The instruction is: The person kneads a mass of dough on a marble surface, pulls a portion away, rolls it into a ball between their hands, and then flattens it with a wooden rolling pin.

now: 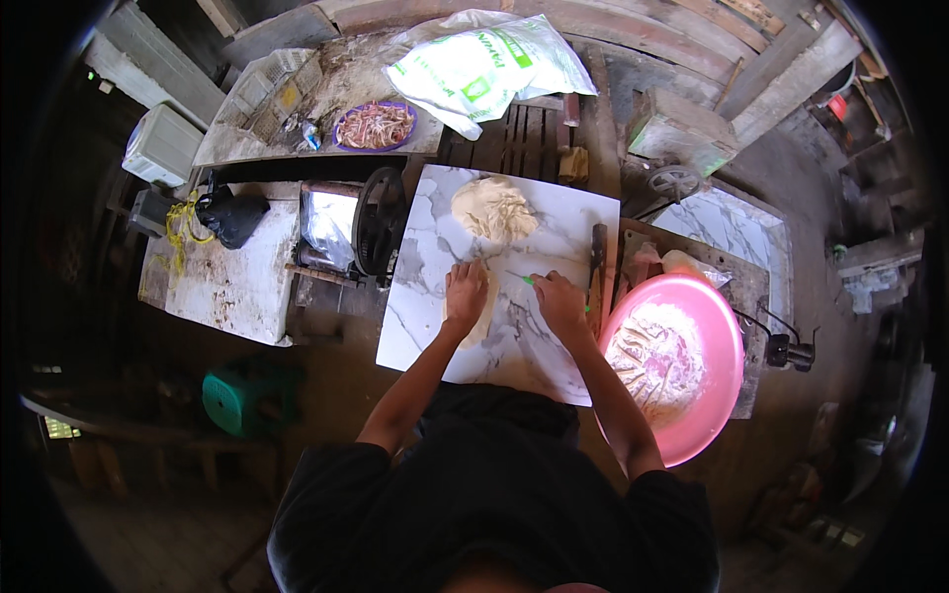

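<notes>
My left hand [467, 294] lies with its fingers stretched out on a long flat piece of dough [480, 322], covering part of it. In my right hand [560, 299] is a small knife [529, 280] with a green handle, its thin blade pointing left toward the dough. The blade appears apart from the dough. Both hands are over a white marble-patterned board [542, 364]. A larger lump of pale dough [494, 211] sits at the board's far side.
A pink basin [730, 374] with floury pieces stands right of the board. A dark wooden bar [597, 267] lies along its right edge. At left is a machine with a black wheel [379, 221]. Farther back are a white sack [491, 69] and a purple-rimmed plate [341, 131] of reddish strips.
</notes>
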Demonstrator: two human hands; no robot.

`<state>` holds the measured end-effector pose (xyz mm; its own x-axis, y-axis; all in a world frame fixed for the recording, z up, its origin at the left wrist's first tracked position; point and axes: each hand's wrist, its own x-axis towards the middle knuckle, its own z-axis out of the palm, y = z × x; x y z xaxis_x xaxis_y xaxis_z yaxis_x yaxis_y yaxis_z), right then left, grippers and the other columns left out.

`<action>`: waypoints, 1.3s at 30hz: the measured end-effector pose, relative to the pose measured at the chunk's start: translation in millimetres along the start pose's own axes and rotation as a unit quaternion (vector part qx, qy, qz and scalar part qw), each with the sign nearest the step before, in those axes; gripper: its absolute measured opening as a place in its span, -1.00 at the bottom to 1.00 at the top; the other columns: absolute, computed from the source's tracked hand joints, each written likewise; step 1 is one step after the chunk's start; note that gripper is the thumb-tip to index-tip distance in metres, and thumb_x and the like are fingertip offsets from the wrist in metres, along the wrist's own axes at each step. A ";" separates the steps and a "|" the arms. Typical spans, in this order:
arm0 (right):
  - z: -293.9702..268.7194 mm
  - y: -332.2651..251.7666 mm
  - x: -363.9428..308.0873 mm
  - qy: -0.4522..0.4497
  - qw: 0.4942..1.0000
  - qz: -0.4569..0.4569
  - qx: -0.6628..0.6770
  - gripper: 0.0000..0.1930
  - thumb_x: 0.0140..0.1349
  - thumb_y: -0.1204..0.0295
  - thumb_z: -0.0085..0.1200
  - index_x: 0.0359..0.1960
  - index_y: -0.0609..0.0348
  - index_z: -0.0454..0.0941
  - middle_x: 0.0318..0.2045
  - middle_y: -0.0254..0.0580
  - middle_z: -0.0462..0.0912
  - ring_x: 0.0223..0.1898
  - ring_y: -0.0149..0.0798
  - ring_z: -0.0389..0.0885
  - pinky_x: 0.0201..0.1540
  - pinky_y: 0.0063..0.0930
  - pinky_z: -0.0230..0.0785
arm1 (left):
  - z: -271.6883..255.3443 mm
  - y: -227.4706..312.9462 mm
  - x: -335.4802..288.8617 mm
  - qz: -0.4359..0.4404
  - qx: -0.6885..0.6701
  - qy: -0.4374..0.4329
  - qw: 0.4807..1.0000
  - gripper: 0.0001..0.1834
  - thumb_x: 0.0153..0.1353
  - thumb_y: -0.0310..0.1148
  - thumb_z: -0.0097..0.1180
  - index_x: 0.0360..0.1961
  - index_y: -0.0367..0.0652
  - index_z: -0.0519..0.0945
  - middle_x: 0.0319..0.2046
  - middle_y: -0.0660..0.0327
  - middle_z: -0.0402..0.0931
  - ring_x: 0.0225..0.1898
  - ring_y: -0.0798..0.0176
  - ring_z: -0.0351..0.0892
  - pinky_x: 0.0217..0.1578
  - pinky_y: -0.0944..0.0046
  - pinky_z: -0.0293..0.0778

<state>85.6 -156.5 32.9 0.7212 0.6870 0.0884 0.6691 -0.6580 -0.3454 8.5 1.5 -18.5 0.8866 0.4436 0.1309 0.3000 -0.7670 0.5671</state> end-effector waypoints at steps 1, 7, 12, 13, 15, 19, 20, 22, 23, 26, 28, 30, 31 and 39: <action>1.3 -1.9 -0.2 0.008 1.000 0.004 0.019 -0.83 0.03 0.41 -0.08 -0.34 0.00 0.52 -0.51 -0.18 0.46 -0.45 -0.15 0.48 -0.43 -0.30 0.35 | -0.3 1.9 3.7 -0.024 0.019 0.002 1.000 -0.63 -0.06 -0.42 -0.01 -0.15 -0.20 0.38 -0.29 0.10 0.38 -0.19 0.08 0.29 -0.17 0.13 0.17; 1.6 -10.9 -5.0 -0.004 0.998 0.040 0.055 -0.83 0.05 0.40 -0.09 -0.32 0.02 0.51 -0.49 -0.16 0.46 -0.44 -0.12 0.48 -0.41 -0.27 0.35 | -7.3 0.3 7.9 -0.072 0.017 -0.045 0.996 -0.84 -0.09 -0.47 -0.02 -0.40 -0.14 0.48 -0.40 0.14 0.42 -0.23 0.08 0.29 -0.22 0.09 0.16; 4.5 -11.6 -10.7 0.007 0.993 0.060 0.105 -0.82 0.07 0.39 -0.08 -0.29 0.03 0.50 -0.49 -0.16 0.46 -0.44 -0.10 0.48 -0.42 -0.27 0.34 | -16.6 0.2 4.6 -0.051 -0.032 -0.019 0.998 -0.95 -0.07 -0.51 0.02 -0.51 -0.17 0.50 -0.44 0.13 0.45 -0.27 0.08 0.36 -0.25 0.14 0.24; 5.1 -11.4 -11.7 0.020 0.990 0.066 0.120 -0.82 0.07 0.38 -0.07 -0.28 0.04 0.50 -0.49 -0.17 0.47 -0.45 -0.09 0.48 -0.43 -0.29 0.33 | -20.5 3.0 6.7 -0.056 -0.125 -0.014 0.990 -0.93 -0.07 -0.54 0.03 -0.49 -0.19 0.49 -0.42 0.12 0.45 -0.29 0.08 0.38 -0.26 0.16 0.28; 3.6 -12.7 -12.9 0.037 0.987 0.077 0.136 -0.82 0.08 0.39 -0.07 -0.27 0.04 0.50 -0.48 -0.15 0.47 -0.46 -0.09 0.47 -0.43 -0.29 0.32 | -28.5 11.5 13.3 -0.061 -0.218 -0.009 0.974 -0.91 -0.06 -0.56 0.03 -0.46 -0.20 0.49 -0.41 0.10 0.46 -0.31 0.08 0.41 -0.28 0.19 0.32; -7.2 -20.6 -11.8 0.080 0.971 0.125 0.186 -0.81 0.09 0.40 -0.08 -0.25 0.07 0.49 -0.47 -0.13 0.48 -0.47 -0.07 0.47 -0.43 -0.29 0.31 | -36.2 21.8 35.5 0.062 -0.133 0.143 0.979 -0.78 -0.03 -0.56 -0.02 -0.28 -0.21 0.46 -0.26 0.10 0.45 -0.17 0.09 0.40 -0.14 0.20 0.28; -9.8 -22.0 -9.8 0.078 0.972 0.123 0.185 -0.81 0.09 0.40 -0.08 -0.25 0.07 0.49 -0.47 -0.13 0.48 -0.47 -0.07 0.47 -0.43 -0.29 0.31 | -25.0 13.7 39.0 0.112 -0.012 0.117 0.987 -0.74 -0.01 -0.55 -0.05 -0.22 -0.20 0.45 -0.17 0.09 0.41 -0.08 0.09 0.34 -0.07 0.17 0.23; -12.6 -24.5 -8.4 0.083 0.963 0.168 0.194 -0.81 0.08 0.41 -0.06 -0.25 0.09 0.49 -0.43 -0.14 0.49 -0.42 -0.07 0.48 -0.39 -0.29 0.33 | -1.4 1.7 36.2 0.118 -0.009 0.064 0.991 -0.64 0.04 -0.51 -0.13 -0.07 -0.15 0.39 0.02 0.07 0.27 0.12 0.11 0.15 0.10 0.09 0.03; -12.8 -26.0 -8.8 0.079 0.964 0.166 0.194 -0.81 0.08 0.41 -0.06 -0.25 0.09 0.49 -0.43 -0.14 0.49 -0.42 -0.07 0.48 -0.39 -0.29 0.33 | 7.7 -1.1 32.4 0.114 -0.010 0.065 0.991 -0.64 0.04 -0.51 -0.13 -0.07 -0.15 0.39 0.02 0.07 0.27 0.12 0.11 0.15 0.10 0.09 0.03; -7.0 -33.1 -12.0 0.077 0.957 0.188 0.207 -0.79 0.07 0.46 -0.08 -0.22 0.13 0.46 -0.44 -0.10 0.47 -0.42 -0.04 0.46 -0.38 -0.27 0.31 | -5.4 8.7 35.3 0.072 -0.019 0.001 0.997 -0.59 0.03 -0.49 -0.12 -0.02 -0.12 0.36 0.03 0.10 0.27 0.14 0.15 0.14 0.13 0.08 -0.06; -2.6 -36.6 -10.3 0.073 0.946 0.189 0.253 -0.72 0.08 0.52 -0.12 -0.12 0.19 0.39 -0.42 0.04 0.45 -0.41 0.01 0.44 -0.36 -0.31 0.28 | -8.7 -2.7 36.6 0.099 -0.044 -0.007 0.994 -0.59 0.04 -0.49 -0.12 -0.02 -0.13 0.36 0.03 0.08 0.27 0.14 0.14 0.13 0.12 0.07 -0.04; 5.5 -44.0 -15.9 0.064 0.937 0.188 0.288 -0.68 0.07 0.55 -0.13 -0.08 0.21 0.35 -0.42 0.07 0.44 -0.39 0.01 0.44 -0.34 -0.31 0.28 | -16.3 -11.3 29.9 0.121 -0.102 0.005 0.987 -0.57 0.03 -0.49 -0.10 0.01 -0.10 0.34 0.04 0.08 0.26 0.13 0.11 0.15 0.10 0.07 -0.02; 10.3 -47.1 -20.0 0.057 0.926 0.189 0.322 -0.64 0.06 0.57 -0.15 -0.04 0.23 0.30 -0.41 0.11 0.43 -0.38 0.01 0.43 -0.33 -0.32 0.27 | -22.8 -15.6 24.2 0.120 -0.102 0.001 0.988 -0.57 0.03 -0.49 -0.10 0.01 -0.10 0.34 0.04 0.08 0.26 0.13 0.11 0.15 0.10 0.07 -0.02; 24.0 -71.3 -43.1 -0.021 0.956 0.155 0.250 -0.55 0.06 0.56 -0.18 0.05 0.31 0.15 -0.37 0.15 0.39 -0.36 0.11 0.42 -0.31 -0.12 0.26 | -43.1 -46.5 -36.2 0.060 -0.075 -0.082 0.992 -0.57 0.03 -0.44 -0.08 0.01 -0.09 0.32 0.11 0.13 0.15 0.17 0.06 0.04 0.13 0.02 -0.09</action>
<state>2.5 -131.8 31.2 0.8560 0.5020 -0.1238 0.2482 -0.6090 -0.7533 -52.8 41.1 -14.6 0.9617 0.2630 0.0777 0.1444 -0.7264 0.6719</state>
